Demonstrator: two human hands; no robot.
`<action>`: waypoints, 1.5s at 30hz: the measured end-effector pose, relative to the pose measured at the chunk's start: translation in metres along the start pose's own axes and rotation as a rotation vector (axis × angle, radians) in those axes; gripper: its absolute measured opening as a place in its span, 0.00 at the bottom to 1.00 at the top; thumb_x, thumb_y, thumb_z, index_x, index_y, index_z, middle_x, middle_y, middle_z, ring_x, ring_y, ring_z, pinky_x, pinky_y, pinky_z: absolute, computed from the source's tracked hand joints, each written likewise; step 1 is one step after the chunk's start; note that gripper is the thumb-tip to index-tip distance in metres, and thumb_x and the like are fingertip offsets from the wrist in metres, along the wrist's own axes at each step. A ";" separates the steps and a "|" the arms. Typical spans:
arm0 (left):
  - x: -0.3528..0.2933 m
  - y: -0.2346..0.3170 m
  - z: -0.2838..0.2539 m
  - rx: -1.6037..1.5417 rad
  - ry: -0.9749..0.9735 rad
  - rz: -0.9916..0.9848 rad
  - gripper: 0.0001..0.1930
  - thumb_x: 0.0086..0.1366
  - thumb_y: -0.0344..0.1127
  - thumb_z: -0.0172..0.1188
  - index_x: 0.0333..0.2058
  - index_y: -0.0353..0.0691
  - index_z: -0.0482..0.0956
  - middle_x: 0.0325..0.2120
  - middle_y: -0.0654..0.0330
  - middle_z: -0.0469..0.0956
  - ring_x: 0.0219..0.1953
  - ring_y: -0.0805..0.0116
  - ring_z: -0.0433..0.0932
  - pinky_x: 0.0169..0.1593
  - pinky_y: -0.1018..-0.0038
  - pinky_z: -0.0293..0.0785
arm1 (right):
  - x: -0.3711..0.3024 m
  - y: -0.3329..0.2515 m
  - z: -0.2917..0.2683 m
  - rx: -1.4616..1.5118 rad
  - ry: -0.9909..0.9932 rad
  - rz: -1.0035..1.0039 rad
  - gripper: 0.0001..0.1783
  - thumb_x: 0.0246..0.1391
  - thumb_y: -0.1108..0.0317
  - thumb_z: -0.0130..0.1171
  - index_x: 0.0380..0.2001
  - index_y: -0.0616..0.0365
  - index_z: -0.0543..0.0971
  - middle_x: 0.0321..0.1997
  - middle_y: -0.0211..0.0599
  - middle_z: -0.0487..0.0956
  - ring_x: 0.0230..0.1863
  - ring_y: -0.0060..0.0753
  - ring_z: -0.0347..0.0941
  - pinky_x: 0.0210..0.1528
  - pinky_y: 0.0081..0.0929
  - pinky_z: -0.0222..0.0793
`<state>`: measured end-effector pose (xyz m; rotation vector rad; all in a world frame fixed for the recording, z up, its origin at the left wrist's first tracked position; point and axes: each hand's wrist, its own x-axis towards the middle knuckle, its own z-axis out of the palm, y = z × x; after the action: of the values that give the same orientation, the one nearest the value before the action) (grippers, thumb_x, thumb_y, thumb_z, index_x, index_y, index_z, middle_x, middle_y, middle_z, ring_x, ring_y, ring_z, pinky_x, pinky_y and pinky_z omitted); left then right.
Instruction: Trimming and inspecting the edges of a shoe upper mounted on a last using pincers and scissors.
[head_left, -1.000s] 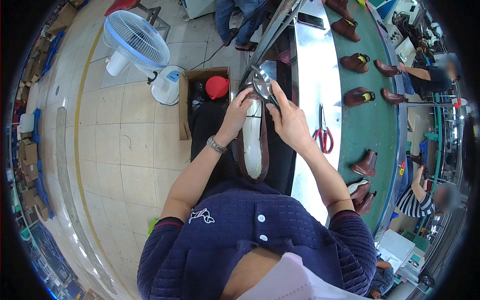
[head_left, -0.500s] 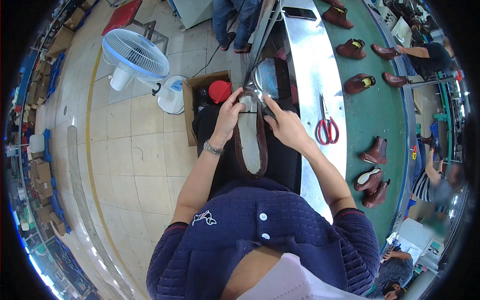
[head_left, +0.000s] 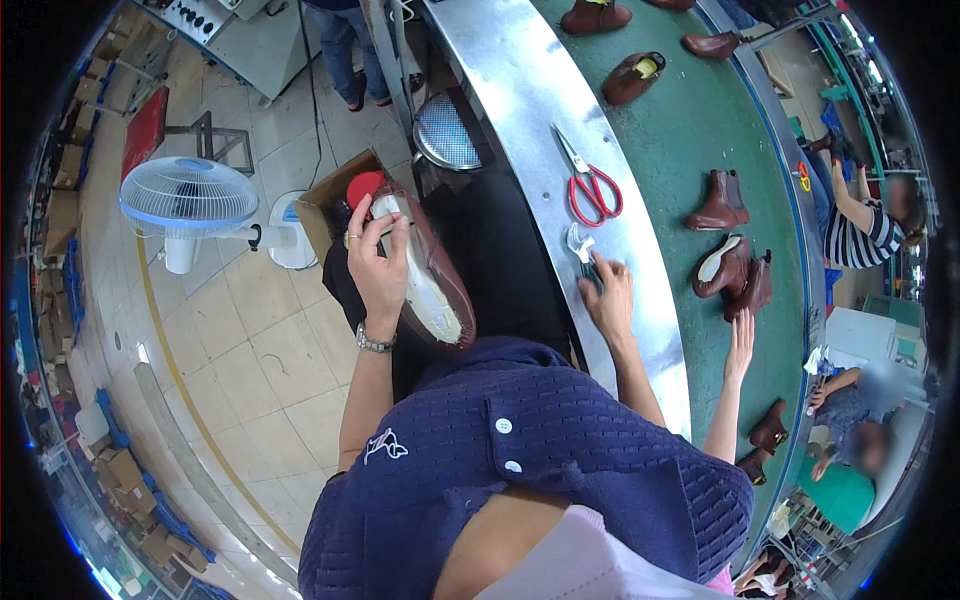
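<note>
A brown leather boot (head_left: 452,290) rests sole-up over my lap, its underside showing a whitish insole. My left hand (head_left: 380,270) is closed around the toe part, thumb and fingers across the pale underside. On the metal bench lies a small shiny-headed hand tool (head_left: 579,243) with a dark handle; its exact kind cannot be made out. My right hand (head_left: 612,302) is just nearer than this tool, fingers apart, fingertips at the handle's end. Red-handled scissors (head_left: 594,192) lie farther along the bench.
Several brown boots (head_left: 718,202) stand on the green belt (head_left: 660,250) beyond the metal bench (head_left: 530,95). Another person's hand (head_left: 740,345) reaches toward them from the right. At left are a fan (head_left: 190,195) and a cardboard box (head_left: 318,205) with a red-topped item.
My right hand has left the boot and moved right to the bench, where the tool now lies. The boot has tilted and shifted left with my left hand. Another person's hand has appeared at right.
</note>
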<state>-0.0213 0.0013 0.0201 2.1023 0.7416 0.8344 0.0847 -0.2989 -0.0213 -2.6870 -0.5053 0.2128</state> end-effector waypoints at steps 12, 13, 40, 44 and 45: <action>-0.015 0.001 0.013 0.051 0.226 0.094 0.04 0.59 0.29 0.54 0.30 0.35 0.72 0.37 0.55 0.72 0.35 0.57 0.74 0.35 0.70 0.71 | 0.138 0.033 0.007 -0.001 -0.136 -0.040 0.23 0.45 0.63 0.60 0.43 0.64 0.69 0.29 0.47 0.76 0.28 0.46 0.74 0.33 0.34 0.70; -0.015 0.001 0.013 0.046 0.238 0.087 0.04 0.59 0.29 0.54 0.30 0.35 0.71 0.36 0.55 0.72 0.33 0.57 0.74 0.34 0.70 0.71 | 0.146 0.041 0.009 0.220 -0.301 0.078 0.23 0.46 0.64 0.60 0.43 0.65 0.69 0.27 0.40 0.76 0.25 0.34 0.73 0.30 0.28 0.69; -0.016 -0.006 0.011 -0.019 0.285 0.091 0.02 0.60 0.27 0.51 0.30 0.35 0.70 0.31 0.56 0.74 0.34 0.55 0.74 0.36 0.68 0.71 | -0.012 -0.147 -0.033 0.780 -0.840 0.091 0.19 0.53 0.51 0.54 0.20 0.54 0.66 0.13 0.22 0.61 0.13 0.15 0.56 0.14 0.16 0.51; -0.005 -0.006 0.004 0.147 0.311 0.307 0.02 0.60 0.27 0.51 0.30 0.35 0.70 0.25 0.56 0.74 0.32 0.56 0.74 0.34 0.67 0.70 | 0.014 -0.113 -0.036 0.737 -0.568 -0.023 0.15 0.50 0.58 0.60 0.26 0.59 0.72 0.16 0.24 0.66 0.17 0.17 0.60 0.21 0.18 0.57; -0.002 -0.004 0.001 0.105 0.273 0.194 0.02 0.60 0.27 0.50 0.29 0.35 0.70 0.23 0.56 0.73 0.30 0.57 0.73 0.33 0.67 0.69 | 0.027 -0.101 -0.032 0.668 -0.476 -0.037 0.15 0.49 0.59 0.60 0.29 0.62 0.74 0.16 0.27 0.68 0.18 0.19 0.63 0.23 0.20 0.59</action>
<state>-0.0232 0.0016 0.0155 2.2045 0.7431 1.2308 0.0843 -0.2140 0.0472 -1.9632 -0.5037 0.8573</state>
